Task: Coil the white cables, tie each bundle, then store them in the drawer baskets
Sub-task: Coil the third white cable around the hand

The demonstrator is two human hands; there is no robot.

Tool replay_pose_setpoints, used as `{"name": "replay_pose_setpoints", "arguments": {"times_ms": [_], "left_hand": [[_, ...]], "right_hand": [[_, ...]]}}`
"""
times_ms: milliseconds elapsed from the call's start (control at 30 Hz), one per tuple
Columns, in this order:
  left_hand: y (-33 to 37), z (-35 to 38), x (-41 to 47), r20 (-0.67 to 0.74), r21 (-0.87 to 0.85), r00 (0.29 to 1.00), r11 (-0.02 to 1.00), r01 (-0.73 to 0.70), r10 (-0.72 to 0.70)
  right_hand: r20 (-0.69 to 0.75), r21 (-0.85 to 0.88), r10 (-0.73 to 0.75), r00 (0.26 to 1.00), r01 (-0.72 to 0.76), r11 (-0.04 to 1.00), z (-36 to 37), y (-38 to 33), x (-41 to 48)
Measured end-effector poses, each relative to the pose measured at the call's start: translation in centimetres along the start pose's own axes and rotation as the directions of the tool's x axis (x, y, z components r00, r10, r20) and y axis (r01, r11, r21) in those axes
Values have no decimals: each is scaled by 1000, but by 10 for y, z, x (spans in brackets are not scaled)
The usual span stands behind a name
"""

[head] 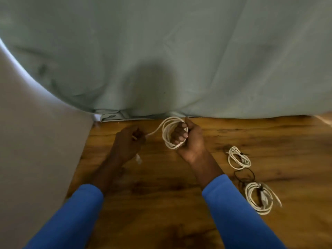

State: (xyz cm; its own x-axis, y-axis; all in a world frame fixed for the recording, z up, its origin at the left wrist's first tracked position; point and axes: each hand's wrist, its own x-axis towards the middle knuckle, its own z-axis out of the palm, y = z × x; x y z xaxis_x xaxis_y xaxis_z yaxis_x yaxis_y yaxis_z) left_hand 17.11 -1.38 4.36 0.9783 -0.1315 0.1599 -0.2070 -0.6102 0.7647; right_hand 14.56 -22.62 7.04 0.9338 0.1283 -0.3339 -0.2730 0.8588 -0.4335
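Note:
My right hand grips a coil of white cable, fingers curled through its loops, above the wooden floor. A loose strand runs left from the coil to my left hand, which holds the cable's free end; the plug hangs below that hand. To the right, two coiled white bundles lie on the floor: a smaller one with a dark tie, and a larger one nearer me, also tied. A thin black tie loop lies between them.
A pale green sheet hangs down across the far side to the wooden floor. A light grey surface rises on the left. No drawer or basket is in view.

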Motion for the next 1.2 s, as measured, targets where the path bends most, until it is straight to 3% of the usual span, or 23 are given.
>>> {"name": "replay_pose_setpoints", "arguments": {"times_ms": [100, 200, 333, 433, 533, 733, 867, 1000, 1067, 1133, 1200], "left_hand": [[8, 3, -16, 127, 62, 982, 987, -151, 142], [22, 4, -35, 293, 101, 944, 977, -189, 153], [40, -1, -44, 543, 127, 833, 971, -201, 102], [56, 0, -52, 461, 36, 862, 966, -257, 212], [77, 4, -58, 309, -59, 902, 952, -300, 303], [109, 11, -47, 166, -71, 900, 915, -398, 404], [117, 27, -39, 73, 16, 930, 932, -363, 361], [117, 50, -34, 136, 66, 922, 925, -374, 363], [122, 64, -40, 215, -16, 926, 949, -315, 311], [129, 78, -50, 250, -91, 928, 961, -261, 275], [133, 91, -59, 200, -94, 942, 963, -253, 268]], "right_hand": [[-8, 52, -67, 998, 68, 996, 11, 12, -3], [-56, 66, -152, 987, 156, 986, 13, 17, -6], [-133, 17, -258, 957, 262, 965, 16, 18, -12], [-160, -286, -426, 890, 372, 883, 8, 6, -14], [-78, -594, -493, 867, 357, 721, -5, -3, -20], [55, -843, -322, 945, 217, 493, -24, -11, -36], [23, -759, -148, 989, 113, 641, -31, -24, -57], [20, -692, 48, 999, -21, 722, -47, -29, -68], [-16, -646, 142, 990, -118, 754, -52, -39, -74], [-15, -649, 162, 987, -133, 749, -52, -48, -81], [-22, -676, 93, 995, -83, 732, -52, -51, -88]]}}
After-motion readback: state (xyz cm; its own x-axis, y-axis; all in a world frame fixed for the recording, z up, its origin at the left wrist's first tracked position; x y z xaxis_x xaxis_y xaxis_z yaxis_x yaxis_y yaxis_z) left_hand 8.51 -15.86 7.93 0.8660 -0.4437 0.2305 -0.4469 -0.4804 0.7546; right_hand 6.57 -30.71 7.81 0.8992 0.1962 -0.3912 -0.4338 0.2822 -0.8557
